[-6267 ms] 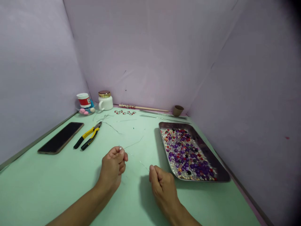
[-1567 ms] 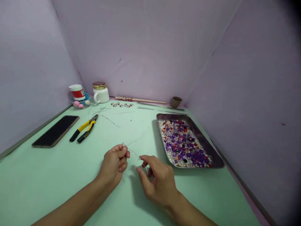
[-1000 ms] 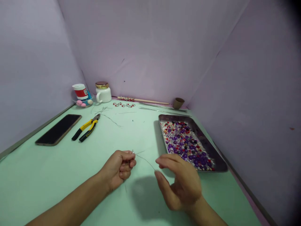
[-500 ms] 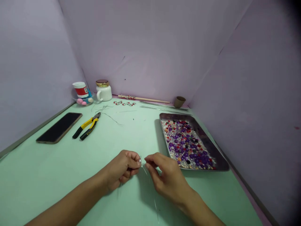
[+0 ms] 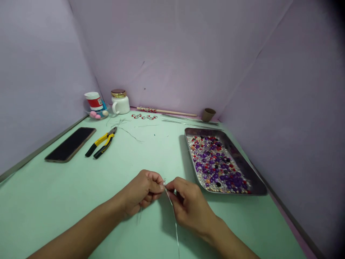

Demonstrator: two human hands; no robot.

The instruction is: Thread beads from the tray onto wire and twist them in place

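Observation:
Near the front middle of the table, my left hand (image 5: pixel 144 190) pinches a small wire loop with a white bead (image 5: pixel 164 183) at its fingertips. My right hand (image 5: pixel 190 203) is closed beside it, thumb and forefinger pressed together at the bead and the wire. A thin silvery wire (image 5: pixel 175 226) runs down from the fingertips toward the lower edge of the view. Another fine wire end hangs below my left hand. What lies between the right fingertips is too small to make out fully.
A metal tray (image 5: pixel 234 142) of mixed beads stands at right. Pliers (image 5: pixel 101 142) and a phone (image 5: pixel 70 144) lie left. Behind are a white mug (image 5: pixel 121 105), a tub (image 5: pixel 94 101), beaded wire pieces (image 5: pixel 144 117), a wooden stick (image 5: pixel 175 113), loose wires and a brown cup (image 5: pixel 208 114).
My right fingertips have closed in on the bead beside my left hand. The hanging wire has swung and shows more clearly. The whole view has shifted slightly.

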